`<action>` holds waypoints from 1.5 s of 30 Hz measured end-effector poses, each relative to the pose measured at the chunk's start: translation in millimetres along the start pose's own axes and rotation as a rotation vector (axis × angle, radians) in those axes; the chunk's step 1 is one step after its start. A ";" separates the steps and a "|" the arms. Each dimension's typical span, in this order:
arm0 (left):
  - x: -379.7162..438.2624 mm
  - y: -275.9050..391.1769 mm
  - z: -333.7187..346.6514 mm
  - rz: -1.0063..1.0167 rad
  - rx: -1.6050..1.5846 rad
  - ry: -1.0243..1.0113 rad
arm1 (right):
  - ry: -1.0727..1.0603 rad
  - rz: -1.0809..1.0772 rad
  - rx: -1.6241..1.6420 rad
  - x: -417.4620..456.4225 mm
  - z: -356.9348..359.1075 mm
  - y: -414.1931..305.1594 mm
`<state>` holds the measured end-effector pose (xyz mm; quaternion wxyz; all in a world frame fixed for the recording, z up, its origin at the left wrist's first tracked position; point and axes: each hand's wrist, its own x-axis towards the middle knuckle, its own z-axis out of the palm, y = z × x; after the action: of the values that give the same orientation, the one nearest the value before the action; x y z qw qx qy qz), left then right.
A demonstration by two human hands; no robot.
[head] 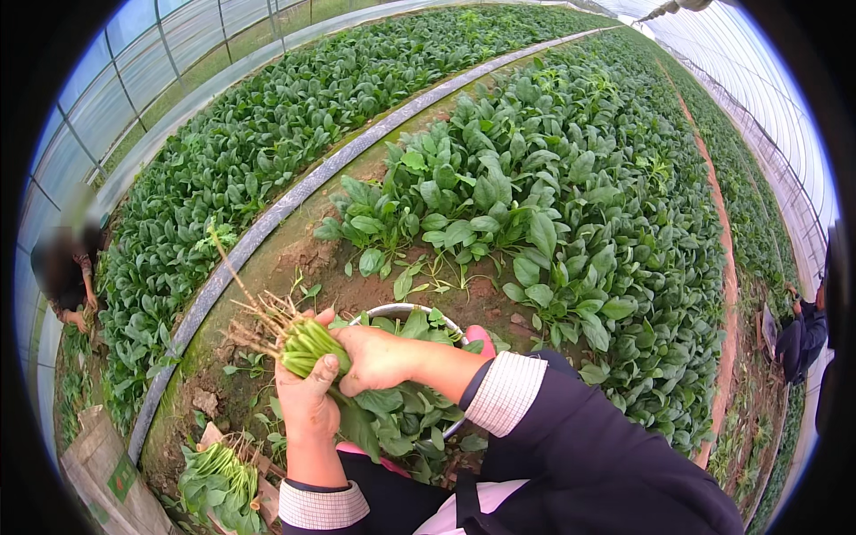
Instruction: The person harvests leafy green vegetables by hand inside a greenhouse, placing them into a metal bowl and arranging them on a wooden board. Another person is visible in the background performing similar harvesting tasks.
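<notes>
Both hands clasp one bunch of leafy greens that looks like spinach, its roots pointing to the upper left and its dark leaves hanging down to the right. My left hand grips the pale green stems from below, thumb on top. Around the stems from the right closes my right hand. Beneath the right forearm stands a round metal basin holding loose green leaves. A bundle of the same greens lies on the ground at the lower left.
A grey perforated hose runs along the soil path. Dense spinach-like rows grow on both sides. A printed woven sack lies at lower left. One person crouches at far left, another at far right. Plastic greenhouse walls enclose everything.
</notes>
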<state>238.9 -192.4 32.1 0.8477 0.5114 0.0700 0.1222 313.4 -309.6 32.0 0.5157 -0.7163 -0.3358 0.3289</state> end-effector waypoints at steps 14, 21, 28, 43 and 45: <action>13.9 -7.6 2.6 -0.160 -0.125 -0.152 | 0.115 -0.084 -0.281 -19.3 -29.3 3.2; 12.3 -3.4 -5.6 -0.076 0.119 -0.156 | 0.422 -0.156 0.193 -25.9 -36.7 -4.1; 2.6 -19.4 4.2 -0.093 0.139 -0.199 | 0.456 -0.125 0.092 -40.6 -21.8 -6.5; -24.2 -19.8 22.7 0.031 0.199 -0.136 | 1.030 1.081 -0.199 -411.2 7.9 226.6; -31.2 -23.3 28.5 0.020 0.157 -0.126 | 0.558 1.317 -0.014 -444.2 38.3 272.0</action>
<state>219.1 -235.7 24.6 0.8066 0.5834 0.0206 0.0925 72.8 -720.1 -183.3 0.2719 -0.8310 0.3090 0.3742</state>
